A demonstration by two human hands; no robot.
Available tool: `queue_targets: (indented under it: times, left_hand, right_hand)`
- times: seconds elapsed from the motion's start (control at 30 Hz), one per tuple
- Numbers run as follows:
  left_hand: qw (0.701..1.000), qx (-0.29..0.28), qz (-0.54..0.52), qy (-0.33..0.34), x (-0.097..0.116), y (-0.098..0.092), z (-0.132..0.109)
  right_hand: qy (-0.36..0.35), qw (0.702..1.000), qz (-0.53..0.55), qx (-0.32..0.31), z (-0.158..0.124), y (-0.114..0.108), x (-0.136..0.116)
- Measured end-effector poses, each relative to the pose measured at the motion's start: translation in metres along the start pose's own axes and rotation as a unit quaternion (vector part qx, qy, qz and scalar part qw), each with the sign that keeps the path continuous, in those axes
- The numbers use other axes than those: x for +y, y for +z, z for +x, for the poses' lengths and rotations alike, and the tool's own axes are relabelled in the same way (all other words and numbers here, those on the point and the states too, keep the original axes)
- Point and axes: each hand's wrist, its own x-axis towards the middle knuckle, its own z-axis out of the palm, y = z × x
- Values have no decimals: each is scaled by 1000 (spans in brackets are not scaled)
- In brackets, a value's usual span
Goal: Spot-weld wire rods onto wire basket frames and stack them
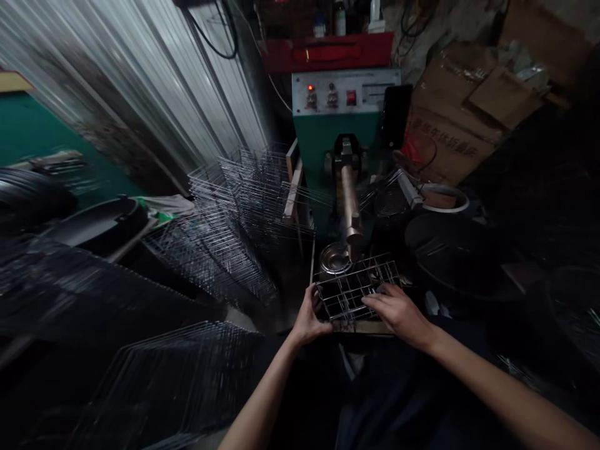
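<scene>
A small wire rack (349,290) of thin crossed rods lies tilted in front of me, just below the tip of a machine's copper-coloured arm (349,200). My left hand (309,320) grips its left end, with the thumb along the near side. On the right part of the rack, the fingers of my right hand (402,315) are closed together over its rods. A bright bit of metal shows at those fingertips; I cannot tell whether it is a loose piece or part of the rack. Behind the rack sits a round metal dish (336,257).
The green machine (316,137) has a panel with a lit red lamp (310,88). Stacked wire grids (229,212) crowd the left, with more wire frames (173,375) nearer me. A cardboard box (450,119) and a dark round object (450,250) stand at right.
</scene>
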Motion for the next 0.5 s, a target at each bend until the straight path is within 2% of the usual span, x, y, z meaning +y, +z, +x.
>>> queue_targets:
  times: [0.5]
  left_hand:
    - [999,-22,-25,11,-5,0,-5]
  right_hand:
    - [2,1000,-11,25,-4,4,-3]
